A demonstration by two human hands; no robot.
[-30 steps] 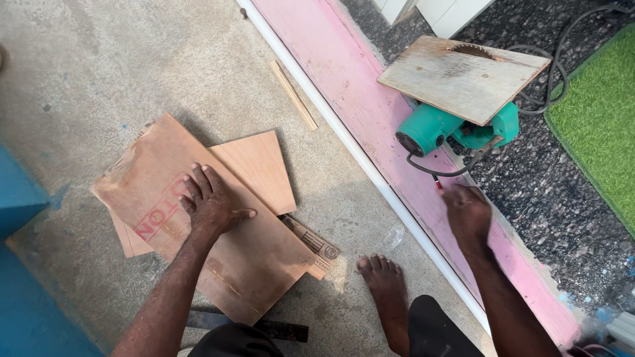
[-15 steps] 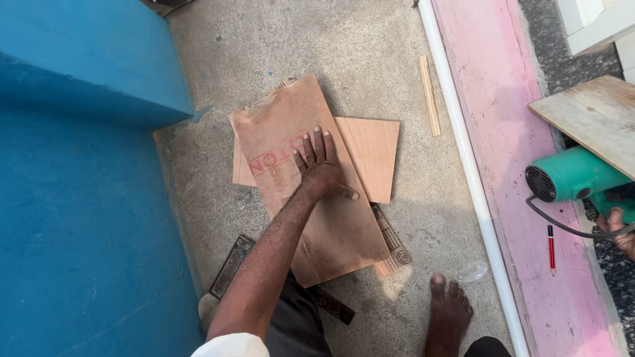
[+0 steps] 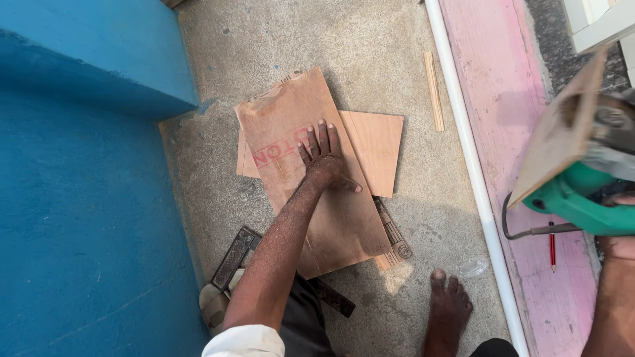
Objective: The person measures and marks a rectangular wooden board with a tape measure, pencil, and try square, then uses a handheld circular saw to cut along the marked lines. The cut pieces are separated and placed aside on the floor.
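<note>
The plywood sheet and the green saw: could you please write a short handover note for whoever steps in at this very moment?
Left hand: flat, fingers spread, pressing on the large plywood sheet on the concrete floor.
Right hand: at the frame's right edge, holding the green power saw with its wooden base plate tilted up, lifted over the pink strip.
Smaller plywood pieces lie under the large sheet. A thin wooden stick lies by the white pipe; a red pencil is on the pink strip.
Done: sheet laid flat, saw lifted.
Left: no cut shows in the sheet; the saw is apart from it.
</note>
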